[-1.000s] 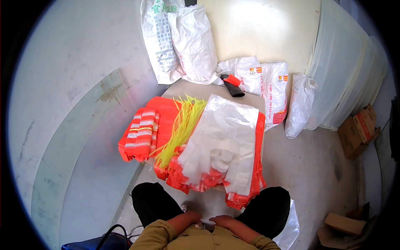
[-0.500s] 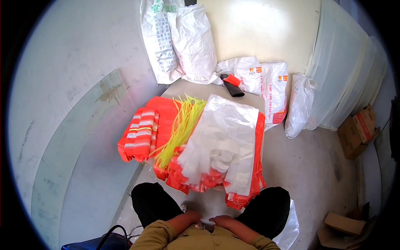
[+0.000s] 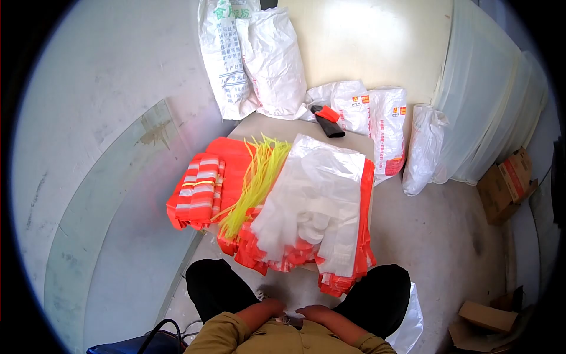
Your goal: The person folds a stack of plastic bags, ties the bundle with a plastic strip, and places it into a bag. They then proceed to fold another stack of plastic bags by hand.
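Observation:
My left hand rests low between my thighs near my lap, its fingers mostly hidden. Opposite it, my right hand lies in the same spot, and its fingers cannot be made out. Beyond my knees, a stack of clear and white plastic bags lies on red bags. Yellow strips are spread left of the clear bags. A folded red and silver striped bundle sits on the left part of the red pile. Neither hand touches these things.
White sacks lean at the back, and more printed sacks stand right of them. A black and red item lies at the table's far edge. Cardboard boxes are at the right. A blue bag is at the lower left.

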The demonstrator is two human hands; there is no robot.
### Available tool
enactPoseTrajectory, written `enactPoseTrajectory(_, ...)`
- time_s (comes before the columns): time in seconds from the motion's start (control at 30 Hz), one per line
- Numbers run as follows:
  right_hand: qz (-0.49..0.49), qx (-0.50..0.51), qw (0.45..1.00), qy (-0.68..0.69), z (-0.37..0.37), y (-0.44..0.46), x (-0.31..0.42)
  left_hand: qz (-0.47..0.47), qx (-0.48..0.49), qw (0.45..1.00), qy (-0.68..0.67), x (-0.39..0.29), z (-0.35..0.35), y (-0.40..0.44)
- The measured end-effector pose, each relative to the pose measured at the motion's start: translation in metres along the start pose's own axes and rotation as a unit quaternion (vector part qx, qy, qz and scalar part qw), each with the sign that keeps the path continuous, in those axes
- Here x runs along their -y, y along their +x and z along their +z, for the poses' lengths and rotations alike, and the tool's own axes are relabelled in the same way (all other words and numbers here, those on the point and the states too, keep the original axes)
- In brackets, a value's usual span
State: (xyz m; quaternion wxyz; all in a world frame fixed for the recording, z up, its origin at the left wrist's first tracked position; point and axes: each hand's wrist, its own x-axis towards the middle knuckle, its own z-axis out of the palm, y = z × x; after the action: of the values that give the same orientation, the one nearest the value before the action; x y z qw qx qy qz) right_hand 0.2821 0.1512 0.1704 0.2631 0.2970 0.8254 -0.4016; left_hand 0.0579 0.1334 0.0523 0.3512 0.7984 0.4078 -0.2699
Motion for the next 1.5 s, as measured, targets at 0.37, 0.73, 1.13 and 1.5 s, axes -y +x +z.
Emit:
enactPoseTrajectory(0.37, 0.005, -0.006, 1.000, 0.001, 0.001, -0.002, 0.001, -0.015, 0.024, 1.000, -0.003, -0.016, -0.023, -0.023)
enactPoseTrajectory(0.73, -0.007, -0.014, 1.000, -0.008, -0.003, -0.006, 0.003, -0.027, 0.011, 0.999, -0.022, -0.011, -0.017, -0.017)
enactPoseTrajectory(1.13, 0.000, -0.021, 1.000, 0.001, 0.000, -0.005, 0.000, -0.001, 0.013, 1.000, -0.007, -0.004, -0.011, -0.012)
enactPoseTrajectory(1.5, 0.007, -0.018, 1.000, 0.004, 0.001, -0.006, -0.001, -0.016, 0.010, 1.000, -0.004, -0.012, -0.017, -0.021)
